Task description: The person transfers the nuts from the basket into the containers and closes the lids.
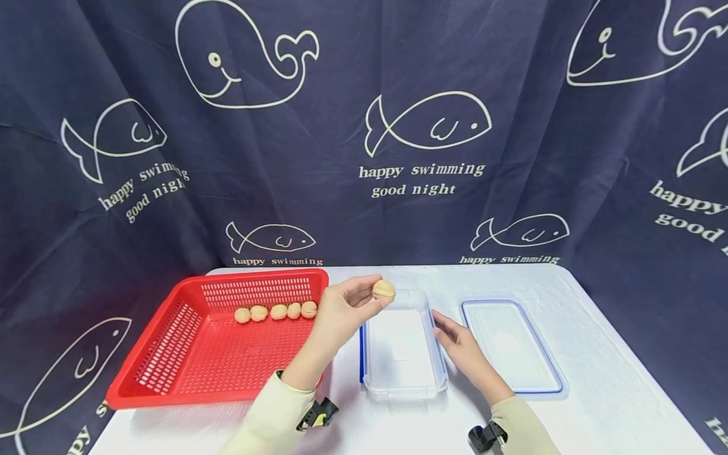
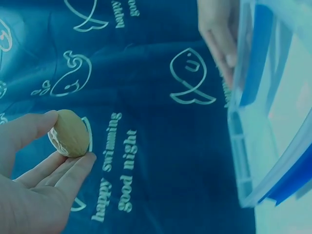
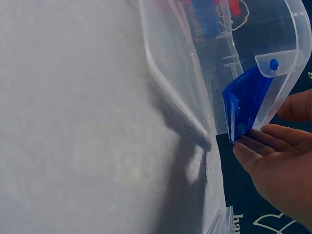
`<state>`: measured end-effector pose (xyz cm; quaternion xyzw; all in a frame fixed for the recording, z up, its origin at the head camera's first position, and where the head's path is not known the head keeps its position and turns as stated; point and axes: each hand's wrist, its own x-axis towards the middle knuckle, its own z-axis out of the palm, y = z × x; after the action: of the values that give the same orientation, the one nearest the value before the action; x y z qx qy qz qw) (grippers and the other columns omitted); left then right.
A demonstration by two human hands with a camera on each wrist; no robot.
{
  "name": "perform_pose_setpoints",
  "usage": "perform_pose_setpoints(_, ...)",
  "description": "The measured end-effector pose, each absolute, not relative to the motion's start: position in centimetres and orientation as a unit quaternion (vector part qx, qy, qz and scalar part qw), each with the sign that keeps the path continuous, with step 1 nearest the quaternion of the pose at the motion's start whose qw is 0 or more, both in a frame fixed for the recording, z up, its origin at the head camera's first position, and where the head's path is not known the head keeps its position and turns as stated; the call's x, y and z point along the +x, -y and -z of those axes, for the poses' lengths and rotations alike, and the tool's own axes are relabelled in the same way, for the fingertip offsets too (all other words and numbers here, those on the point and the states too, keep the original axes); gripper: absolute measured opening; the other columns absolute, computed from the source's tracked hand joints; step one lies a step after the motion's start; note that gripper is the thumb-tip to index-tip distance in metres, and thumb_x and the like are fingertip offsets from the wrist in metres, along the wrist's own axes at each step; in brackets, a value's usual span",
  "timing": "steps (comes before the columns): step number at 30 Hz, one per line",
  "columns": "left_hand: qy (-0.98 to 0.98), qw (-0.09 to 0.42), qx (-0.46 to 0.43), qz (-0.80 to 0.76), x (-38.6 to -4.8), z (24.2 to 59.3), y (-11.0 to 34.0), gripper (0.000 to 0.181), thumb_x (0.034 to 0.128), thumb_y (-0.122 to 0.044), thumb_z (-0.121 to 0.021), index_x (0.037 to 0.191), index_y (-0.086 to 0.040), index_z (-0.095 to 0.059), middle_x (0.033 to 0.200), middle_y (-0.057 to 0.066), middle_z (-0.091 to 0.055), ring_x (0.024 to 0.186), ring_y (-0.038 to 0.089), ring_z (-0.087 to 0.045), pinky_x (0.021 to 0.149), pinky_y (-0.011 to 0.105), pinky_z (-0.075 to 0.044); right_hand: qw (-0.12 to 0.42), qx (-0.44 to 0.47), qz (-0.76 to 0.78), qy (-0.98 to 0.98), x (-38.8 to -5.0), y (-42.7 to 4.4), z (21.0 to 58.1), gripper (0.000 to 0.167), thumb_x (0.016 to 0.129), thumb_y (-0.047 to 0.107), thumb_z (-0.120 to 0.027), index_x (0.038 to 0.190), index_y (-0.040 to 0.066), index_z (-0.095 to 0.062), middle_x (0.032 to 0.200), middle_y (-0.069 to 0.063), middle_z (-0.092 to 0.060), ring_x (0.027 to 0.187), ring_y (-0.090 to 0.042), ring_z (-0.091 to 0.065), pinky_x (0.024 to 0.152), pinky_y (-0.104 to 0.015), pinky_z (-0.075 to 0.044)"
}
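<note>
My left hand (image 1: 341, 313) pinches a walnut (image 1: 383, 290) between thumb and fingertips, above the far left part of a clear box (image 1: 405, 388). In the left wrist view the same walnut (image 2: 71, 133) sits at the tips of the left hand's (image 2: 44, 180) fingers. My right hand (image 1: 467, 354) touches the box's right side, fingers fairly straight. The right wrist view has the right hand's (image 3: 280, 161) fingertips against a blue side latch (image 3: 247, 100). Several walnuts (image 1: 279, 312) lie in a row along the far side of a red basket (image 1: 188, 400).
A clear lid (image 1: 512, 344) with a blue seal lies on the white table (image 1: 603, 404), right of my right hand. The red basket stands to the left of the box. A dark blue printed curtain (image 1: 341, 139) hangs behind the table.
</note>
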<state>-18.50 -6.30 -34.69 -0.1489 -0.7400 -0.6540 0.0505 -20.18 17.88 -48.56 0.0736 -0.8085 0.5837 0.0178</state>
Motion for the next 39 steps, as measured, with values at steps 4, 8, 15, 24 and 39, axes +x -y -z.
perform_pose_setpoints(4, 0.747, 0.044, -0.155, 0.645, -18.6, 36.0, 5.4, 0.038, 0.0799, -0.003, -0.076, 0.116, 0.006, -0.066, 0.112, 0.021, -0.067, 0.107, 0.03, -0.064, 0.089, 0.031, -0.051, 0.016, 0.073, -0.585, 0.808, -20.2, -17.9, 48.7, 0.044, 0.099, 0.008, -0.051, 0.139, -0.008, -0.042, 0.141, -0.025, -0.045, 0.129, -0.038, -0.045, 0.105, -0.037, -0.038)
perform_pose_setpoints(8, 0.746, 0.038, -0.156, 0.647, -18.7, 37.4, 4.6, 0.038, 0.0801, -0.003, -0.076, 0.115, 0.007, -0.066, 0.112, 0.022, -0.067, 0.107, 0.031, -0.064, 0.091, 0.033, -0.05, 0.019, 0.073, -0.578, 0.813, -20.3, -17.8, 48.8, 0.044, 0.099, 0.008, -0.051, 0.139, -0.009, -0.042, 0.14, -0.026, -0.046, 0.128, -0.039, -0.046, 0.104, -0.037, -0.039)
perform_pose_setpoints(15, 0.74, 0.037, -0.149, 0.655, -19.2, 40.5, 3.2, 0.037, 0.0788, -0.001, -0.076, 0.113, 0.01, -0.065, 0.11, 0.023, -0.067, 0.105, 0.034, -0.064, 0.09, 0.035, -0.051, 0.012, 0.067, -0.578, 0.813, -20.5, -17.8, 48.7, 0.044, 0.1, 0.008, -0.05, 0.14, -0.007, -0.042, 0.14, -0.025, -0.046, 0.128, -0.038, -0.046, 0.105, -0.039, -0.038)
perform_pose_setpoints(24, 0.764, 0.017, -0.134, 0.631, -19.8, 45.2, 1.4, 0.036, 0.0765, 0.001, -0.077, 0.109, 0.011, -0.066, 0.109, 0.022, -0.067, 0.104, 0.032, -0.065, 0.086, 0.027, -0.052, 0.005, 0.062, -0.574, 0.816, -20.4, -17.8, 48.6, 0.045, 0.1, 0.012, -0.05, 0.141, -0.005, -0.041, 0.142, -0.023, -0.045, 0.129, -0.037, -0.045, 0.106, -0.039, -0.037)
perform_pose_setpoints(39, 0.801, -0.047, -0.173, 0.571, -19.5, 48.1, 0.1, 0.033, 0.0752, 0.005, -0.076, 0.107, 0.01, -0.067, 0.104, 0.019, -0.07, 0.096, 0.029, -0.068, 0.081, 0.025, -0.055, 0.013, 0.062, -0.579, 0.813, -20.3, -17.9, 48.7, 0.044, 0.099, 0.009, -0.051, 0.14, -0.006, -0.043, 0.14, -0.024, -0.046, 0.129, -0.037, -0.045, 0.105, -0.039, -0.038)
